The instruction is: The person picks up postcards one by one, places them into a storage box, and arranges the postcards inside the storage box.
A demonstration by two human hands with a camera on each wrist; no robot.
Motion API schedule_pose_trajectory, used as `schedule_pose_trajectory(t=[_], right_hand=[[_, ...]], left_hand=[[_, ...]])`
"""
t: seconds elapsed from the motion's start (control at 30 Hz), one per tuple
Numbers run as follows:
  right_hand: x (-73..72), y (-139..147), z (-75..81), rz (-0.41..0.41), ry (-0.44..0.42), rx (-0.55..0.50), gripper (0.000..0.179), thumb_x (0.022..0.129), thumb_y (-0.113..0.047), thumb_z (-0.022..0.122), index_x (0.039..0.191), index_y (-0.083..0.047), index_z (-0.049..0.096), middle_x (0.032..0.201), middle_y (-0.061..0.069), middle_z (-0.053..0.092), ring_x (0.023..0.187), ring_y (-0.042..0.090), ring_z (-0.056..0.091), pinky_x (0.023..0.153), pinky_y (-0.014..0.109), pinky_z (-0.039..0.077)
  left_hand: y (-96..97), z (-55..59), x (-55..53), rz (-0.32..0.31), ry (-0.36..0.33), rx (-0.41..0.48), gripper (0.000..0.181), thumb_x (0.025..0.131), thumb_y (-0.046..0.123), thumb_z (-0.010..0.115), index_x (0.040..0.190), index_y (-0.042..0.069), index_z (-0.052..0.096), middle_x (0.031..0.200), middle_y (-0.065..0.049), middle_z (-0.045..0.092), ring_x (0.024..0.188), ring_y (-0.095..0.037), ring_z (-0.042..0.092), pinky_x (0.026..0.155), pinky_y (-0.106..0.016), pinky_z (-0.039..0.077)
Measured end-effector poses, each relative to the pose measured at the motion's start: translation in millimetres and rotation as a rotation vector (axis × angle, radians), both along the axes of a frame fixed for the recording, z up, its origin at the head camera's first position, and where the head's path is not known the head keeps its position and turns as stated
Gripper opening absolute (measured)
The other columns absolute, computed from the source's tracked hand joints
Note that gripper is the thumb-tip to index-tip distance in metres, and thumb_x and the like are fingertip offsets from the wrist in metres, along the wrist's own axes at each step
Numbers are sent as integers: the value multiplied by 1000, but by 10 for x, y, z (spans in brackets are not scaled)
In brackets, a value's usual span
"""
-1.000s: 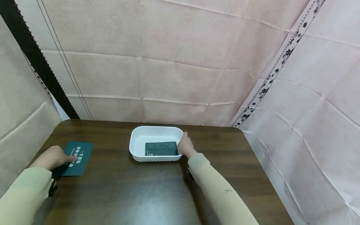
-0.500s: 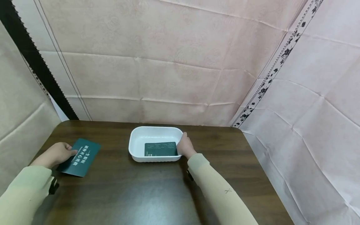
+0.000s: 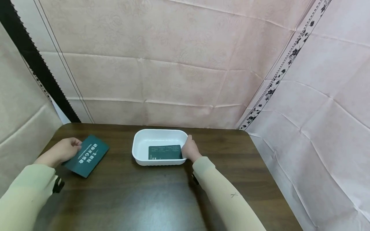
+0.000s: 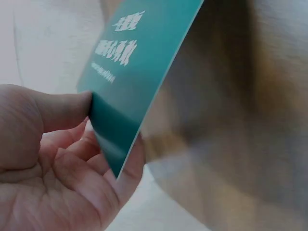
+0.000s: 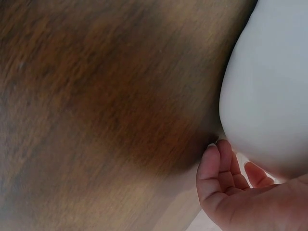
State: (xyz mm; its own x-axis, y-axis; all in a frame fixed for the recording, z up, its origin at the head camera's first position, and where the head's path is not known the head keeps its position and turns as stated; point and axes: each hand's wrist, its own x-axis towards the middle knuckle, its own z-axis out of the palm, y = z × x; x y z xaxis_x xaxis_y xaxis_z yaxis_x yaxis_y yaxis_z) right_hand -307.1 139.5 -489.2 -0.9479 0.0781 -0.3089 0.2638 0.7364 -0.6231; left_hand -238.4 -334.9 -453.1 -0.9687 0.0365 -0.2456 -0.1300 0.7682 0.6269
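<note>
At the left of the head view, my left hand pinches a dark green card printed with white characters. The left wrist view shows the thumb on the card's printed face and the fingers behind it; the card is tilted. A white plastic tray stands near the table's far edge. My right hand grips its right end, and part of the rim there is hidden. Curled fingers lie against the tray's outer side in the right wrist view. A second green card lies inside the tray.
The brown wooden table has rounded far corners. Pale cloth hangs behind it and along both sides. A black strip runs down the cloth at the left.
The left hand has picked the card up from the table, turning it and moving it a little right and farther away. The right hand and the tray have hardly moved.
</note>
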Motion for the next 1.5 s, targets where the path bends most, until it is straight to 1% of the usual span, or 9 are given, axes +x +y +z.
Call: schedule_pose_trajectory(t=[0.23,0.37,0.5,0.63,0.8,0.93,1.07,1.23,1.5], right_hand=[[-9,8,-15,-9,-7,8,77,94,-4,58,152,-5,8,144,19,37,118,30,47,106,50,37],[-13,9,-20,-9,-9,12,76,94,-5,58,152,-4,8,144,20,37,117,30,46,105,50,37],[-15,15,-23,-9,-10,16,76,94,-5,58,152,-4,8,144,20,37,117,30,47,105,50,37],[-8,22,-20,-9,-3,15,76,94,-5,58,152,-4,8,143,20,38,117,30,47,105,51,37],[23,12,1,-8,10,-5,75,94,-3,58,151,-4,10,142,20,39,116,30,48,105,51,38],[46,-9,15,5,21,-4,75,93,-2,58,151,-3,10,140,21,40,114,30,48,104,50,40],[58,-23,20,9,32,2,74,93,-1,57,151,-2,11,138,22,42,111,30,49,102,50,42],[49,-31,14,5,31,13,74,93,-1,57,151,-3,10,138,21,42,112,29,49,103,50,41],[43,-12,25,8,23,3,73,93,-2,59,149,-2,12,138,21,42,113,31,49,103,51,39]], left_hand=[[241,177,-109,-30,237,-12,38,105,23,38,126,-8,47,111,-29,53,91,-34,53,66,-39,47],[381,287,-142,-58,316,-2,38,104,24,40,125,-6,50,114,-30,54,94,-36,54,69,-42,48],[535,386,-170,-78,353,23,39,105,26,39,127,-3,50,116,-27,56,99,-38,54,76,-51,48],[763,510,-215,-67,379,63,43,104,33,38,130,2,50,118,-22,56,104,-36,53,84,-56,46],[1141,686,-311,-87,415,121,43,103,36,40,130,5,51,118,-19,57,105,-34,54,87,-55,48],[1424,760,-404,-125,418,142,37,103,30,44,130,5,53,117,-17,58,103,-32,55,85,-52,51],[1653,750,-486,-151,396,147,32,103,25,47,128,7,54,116,-14,59,100,-29,56,84,-48,53],[1888,669,-565,-196,357,127,25,102,22,49,121,9,59,109,-12,61,93,-27,58,81,-44,55],[2238,423,-640,-251,289,96,18,100,20,54,113,10,62,105,-10,62,91,-26,57,84,-41,53]])
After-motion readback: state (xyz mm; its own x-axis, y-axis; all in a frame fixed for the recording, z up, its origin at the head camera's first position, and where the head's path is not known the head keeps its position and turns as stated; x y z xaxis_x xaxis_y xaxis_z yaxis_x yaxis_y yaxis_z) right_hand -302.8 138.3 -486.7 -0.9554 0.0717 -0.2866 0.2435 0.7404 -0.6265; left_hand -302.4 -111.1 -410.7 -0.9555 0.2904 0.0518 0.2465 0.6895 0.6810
